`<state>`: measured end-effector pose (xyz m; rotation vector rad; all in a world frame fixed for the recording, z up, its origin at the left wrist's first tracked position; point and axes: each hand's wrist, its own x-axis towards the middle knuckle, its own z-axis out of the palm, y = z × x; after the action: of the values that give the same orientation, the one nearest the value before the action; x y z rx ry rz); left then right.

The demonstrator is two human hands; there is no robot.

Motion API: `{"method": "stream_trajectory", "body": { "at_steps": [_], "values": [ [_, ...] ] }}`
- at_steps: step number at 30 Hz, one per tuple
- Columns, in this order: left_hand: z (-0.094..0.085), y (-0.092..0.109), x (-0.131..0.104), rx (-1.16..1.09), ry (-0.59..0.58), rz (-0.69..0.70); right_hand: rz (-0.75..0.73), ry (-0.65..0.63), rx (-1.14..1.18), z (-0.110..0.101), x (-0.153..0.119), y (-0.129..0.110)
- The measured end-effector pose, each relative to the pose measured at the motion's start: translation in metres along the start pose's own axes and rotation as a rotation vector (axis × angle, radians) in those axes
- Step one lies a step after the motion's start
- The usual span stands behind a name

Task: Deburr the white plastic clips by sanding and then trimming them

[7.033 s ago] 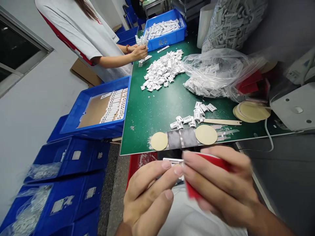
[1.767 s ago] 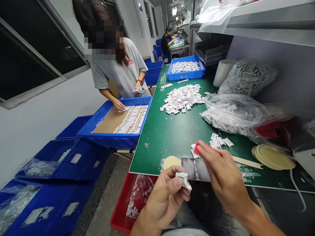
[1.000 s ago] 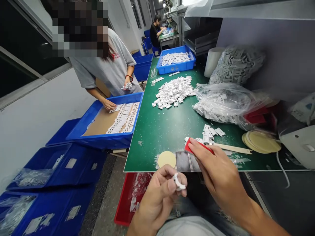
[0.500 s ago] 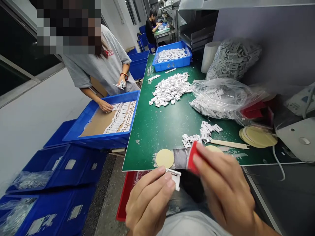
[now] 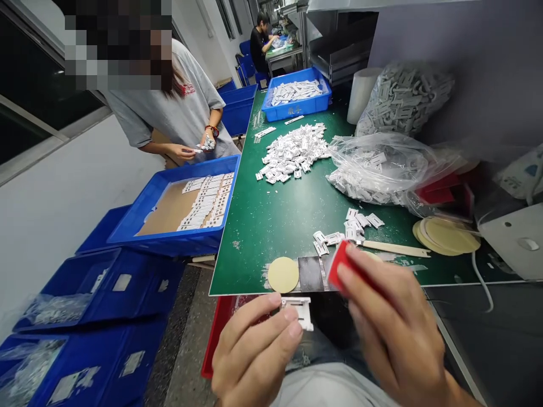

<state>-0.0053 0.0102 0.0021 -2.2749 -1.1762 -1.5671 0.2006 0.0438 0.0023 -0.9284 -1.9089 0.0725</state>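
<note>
Between the thumb and fingers of my left hand [image 5: 257, 347] is a small white plastic part [image 5: 303, 314] with a slot, held in front of the table edge. My right hand [image 5: 394, 322] pinches a red sanding pad [image 5: 341, 265] with a pale face, to the right of the part and apart from it. Just beyond my hands, a round yellow sanding disc [image 5: 283, 275] lies at the table edge beside a dark square patch [image 5: 311, 273]. Several loose white parts [image 5: 352, 226] are scattered behind the pad.
A heap of white parts [image 5: 292, 151] covers the middle of the green table [image 5: 250, 226]. Clear bags of parts [image 5: 377, 175] and a stack of yellow discs [image 5: 447, 234] stand right. At left, a co-worker [image 5: 186, 96] handles white pieces over a blue tray [image 5: 169, 243].
The white part has turned so its slotted face shows more. My right hand and the red pad have shifted slightly right, away from it. The co-worker's hand has risen from the tray.
</note>
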Motion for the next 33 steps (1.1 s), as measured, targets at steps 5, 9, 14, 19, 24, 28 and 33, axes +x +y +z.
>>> {"method": "stream_trajectory", "body": {
  "at_steps": [5, 9, 14, 19, 24, 28, 33],
  "values": [
    [0.023, 0.011, 0.010, -0.754, 0.233, -0.871, 0.134, -0.071, -0.037, 0.006, -0.004, 0.004],
    [0.025, 0.019, 0.021, -1.327, 0.207, -1.494, -0.101, 0.078, 0.055, 0.008, -0.010, 0.005],
    [0.027, 0.024, 0.025, -1.561, 0.177, -1.722, -0.052, 0.035, -0.011, 0.013, -0.014, 0.014],
    [0.032, 0.024, 0.021, -1.538, 0.093, -1.752, -0.228, 0.080, -0.021, 0.013, -0.020, 0.018],
    [0.038, 0.020, 0.009, -0.833, 0.119, -1.174, 0.223, 0.137, -0.043, 0.005, -0.023, 0.012],
    [0.046, 0.022, 0.001, -0.457, 0.145, -0.717, -0.079, 0.089, 0.002, 0.000, -0.028, -0.002],
    [0.055, 0.030, -0.004, -0.356, 0.125, -0.494, 0.170, 0.082, -0.067, 0.007, -0.033, 0.001]
  ]
}}
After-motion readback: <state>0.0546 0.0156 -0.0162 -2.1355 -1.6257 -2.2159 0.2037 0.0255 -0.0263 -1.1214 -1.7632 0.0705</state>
